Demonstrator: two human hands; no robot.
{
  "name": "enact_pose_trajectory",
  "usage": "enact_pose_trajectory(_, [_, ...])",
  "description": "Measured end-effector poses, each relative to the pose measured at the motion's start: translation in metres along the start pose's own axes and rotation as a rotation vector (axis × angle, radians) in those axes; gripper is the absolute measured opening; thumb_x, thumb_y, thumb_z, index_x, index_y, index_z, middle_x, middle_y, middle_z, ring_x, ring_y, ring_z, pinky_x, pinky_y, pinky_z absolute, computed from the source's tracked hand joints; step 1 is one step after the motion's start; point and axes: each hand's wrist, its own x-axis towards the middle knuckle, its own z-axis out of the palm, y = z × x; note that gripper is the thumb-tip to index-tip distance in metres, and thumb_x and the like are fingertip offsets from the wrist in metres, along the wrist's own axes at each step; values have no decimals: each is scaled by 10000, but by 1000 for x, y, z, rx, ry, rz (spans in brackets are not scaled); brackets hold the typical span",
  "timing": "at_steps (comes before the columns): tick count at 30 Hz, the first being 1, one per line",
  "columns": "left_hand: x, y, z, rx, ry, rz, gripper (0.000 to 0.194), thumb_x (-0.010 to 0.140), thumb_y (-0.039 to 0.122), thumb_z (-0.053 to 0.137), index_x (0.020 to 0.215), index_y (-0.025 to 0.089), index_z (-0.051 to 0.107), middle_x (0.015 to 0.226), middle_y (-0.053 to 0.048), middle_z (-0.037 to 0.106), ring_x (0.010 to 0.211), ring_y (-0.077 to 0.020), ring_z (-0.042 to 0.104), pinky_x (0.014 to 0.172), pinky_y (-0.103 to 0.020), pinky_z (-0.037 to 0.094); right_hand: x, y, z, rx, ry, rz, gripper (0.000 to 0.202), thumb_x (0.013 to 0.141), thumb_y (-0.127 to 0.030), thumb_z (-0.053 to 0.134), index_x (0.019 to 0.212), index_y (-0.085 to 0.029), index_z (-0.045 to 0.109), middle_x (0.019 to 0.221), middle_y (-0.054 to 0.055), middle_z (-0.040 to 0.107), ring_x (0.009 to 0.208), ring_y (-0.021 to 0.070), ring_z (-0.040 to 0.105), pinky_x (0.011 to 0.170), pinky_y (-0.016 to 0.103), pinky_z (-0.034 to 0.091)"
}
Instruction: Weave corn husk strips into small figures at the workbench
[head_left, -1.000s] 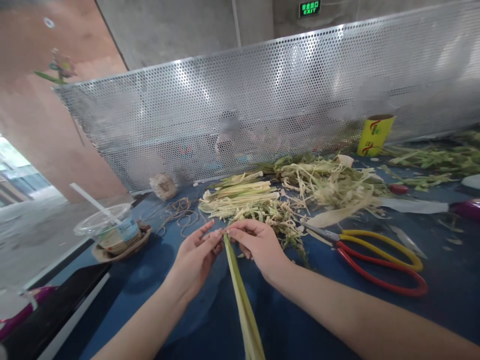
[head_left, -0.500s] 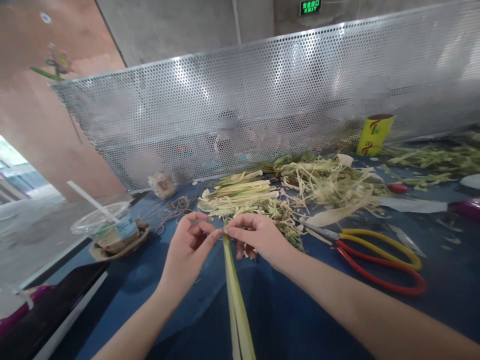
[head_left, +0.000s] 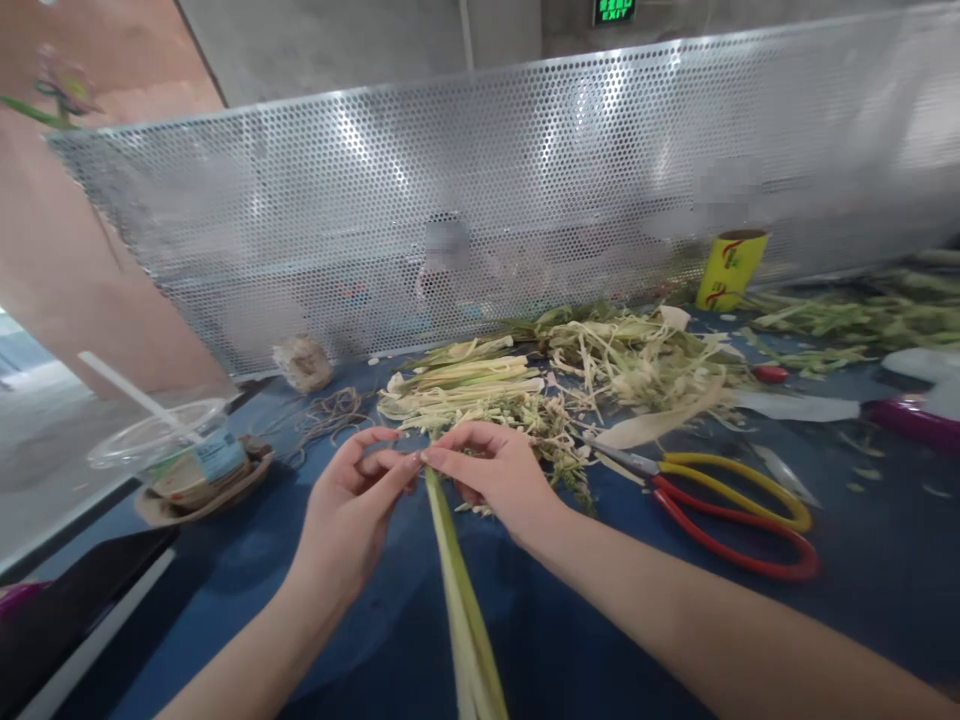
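A long pale green leaf strip (head_left: 461,610) runs from the table's near edge up to my fingertips. At its far end my left hand (head_left: 352,510) pinches the tip between thumb and forefinger. Right against it, my right hand (head_left: 499,480) also pinches that tip, its other fingers curled beneath. The thumbs and forefingers meet, so the very end of the strip is hidden. Just beyond my hands lie bundled pale leaf strips (head_left: 469,385) and a heap of small dried sprigs (head_left: 525,420).
Red-and-yellow-handled scissors (head_left: 739,490) lie right of my forearm, near a purple-handled knife (head_left: 907,420). A drink cup (head_left: 187,450) with a straw and a black flat object (head_left: 90,600) are left. Twine (head_left: 330,415), loose husks (head_left: 630,360) and a yellow roll (head_left: 731,270) sit farther back before a perforated metal screen (head_left: 360,210).
The view has turned slightly, so most things appear farther left. Both hands keep their pinch on the leaf strip's tip, and the right hand's lower fingers are tucked in more.
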Motion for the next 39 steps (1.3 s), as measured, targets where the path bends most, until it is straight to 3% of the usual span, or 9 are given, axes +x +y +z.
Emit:
enact_pose_trajectory(6, [4, 2, -1, 62, 25, -50, 578, 464, 272, 814, 972, 182, 552, 566, 17, 655, 549, -71, 562, 595, -135, 469, 2, -2, -2, 42, -91, 19, 167, 622, -317, 670, 680, -172, 609, 435, -94, 446, 299, 2, 275, 320, 167, 173])
enact_pose_trajectory(10, [6, 1, -2, 81, 0, -70, 642, 460, 259, 814, 1040, 177, 552, 546, 23, 642, 543, -72, 555, 618, -150, 481, 3, -2, -5, -40, -110, 5, 120, 670, -290, 635, 710, -177, 636, 407, -98, 395, 327, 10, 266, 340, 166, 192])
enact_pose_trajectory(20, [2, -1, 0, 95, -34, -74, 579, 518, 214, 788, 1026, 161, 515, 542, 46, 617, 571, -72, 558, 655, -168, 461, 2, -2, -5, -35, -26, 140, 205, 538, -266, 740, 563, -144, 577, 497, -63, 532, 329, -3, 305, 330, 164, 202])
enact_pose_trajectory(25, [2, -4, -1, 89, -48, -91, 549, 545, 218, 774, 1018, 152, 503, 559, 41, 622, 565, -65, 546, 617, -150, 440, 1, -3, -5, -33, -24, 169, 320, 474, -319, 777, 538, -158, 508, 377, -102, 429, 302, 7, 274, 306, 160, 198])
enact_pose_trajectory(29, [3, -6, -3, 112, -45, -103, 518, 562, 257, 761, 999, 140, 510, 532, 46, 600, 524, -56, 502, 568, -142, 416, 1, -5, -5, 19, -91, 191, 262, 565, -327, 727, 614, -164, 527, 368, -118, 362, 309, 8, 245, 310, 150, 163])
enact_pose_trajectory(34, [3, -5, -4, 145, -35, -106, 523, 563, 263, 760, 1007, 144, 509, 574, 38, 623, 557, -62, 516, 616, -158, 426, 0, -6, -7, -9, -138, 177, 155, 693, -293, 625, 681, -142, 593, 362, -119, 282, 321, 9, 211, 325, 158, 148])
enact_pose_trajectory(39, [1, -4, -4, 155, -45, -116, 548, 572, 263, 755, 1036, 145, 488, 574, 47, 621, 575, -57, 523, 645, -154, 424, 2, -3, -8, -4, -55, 185, 216, 628, -317, 687, 630, -144, 559, 346, -119, 319, 318, 2, 200, 324, 152, 144])
